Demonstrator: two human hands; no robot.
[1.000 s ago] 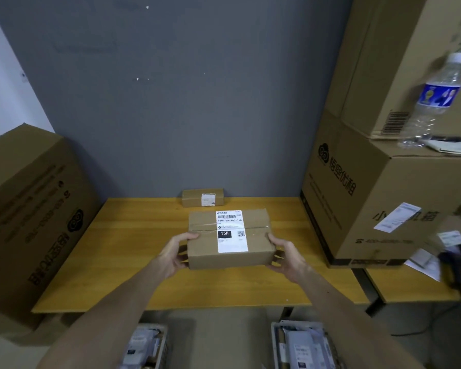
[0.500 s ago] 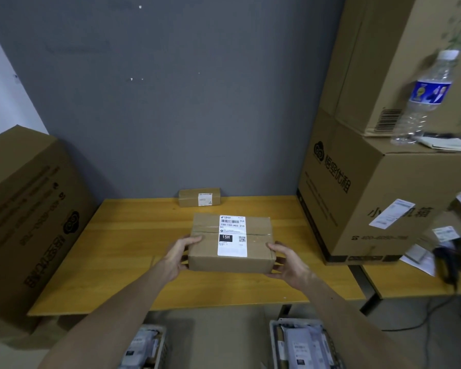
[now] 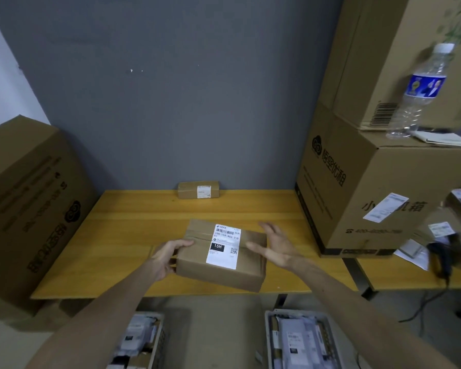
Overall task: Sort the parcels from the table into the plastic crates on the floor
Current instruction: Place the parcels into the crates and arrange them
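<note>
A brown cardboard parcel (image 3: 197,265) with a white label marked 15H hangs tilted over the front of the wooden table (image 3: 117,235). My left hand (image 3: 168,257) grips its left end, thumb on top. My right hand (image 3: 274,246) is off the parcel at its right end, fingers spread and straight. A smaller parcel (image 3: 198,189) lies at the table's back edge against the wall. Two grey plastic crates, the left crate (image 3: 160,339) and the right crate (image 3: 270,339), stand on the floor below, both holding parcels.
A big carton (image 3: 30,209) stands at the table's left end. Stacked cartons (image 3: 378,195) fill the right end, with a water bottle (image 3: 421,89) on top. A second table (image 3: 410,278) at the right carries labelled parcels, papers and a black scanner.
My right hand has let go of the parcel and opened beside it. The parcel has tilted and turned, now held by my left hand alone, nearer the table's front edge.
</note>
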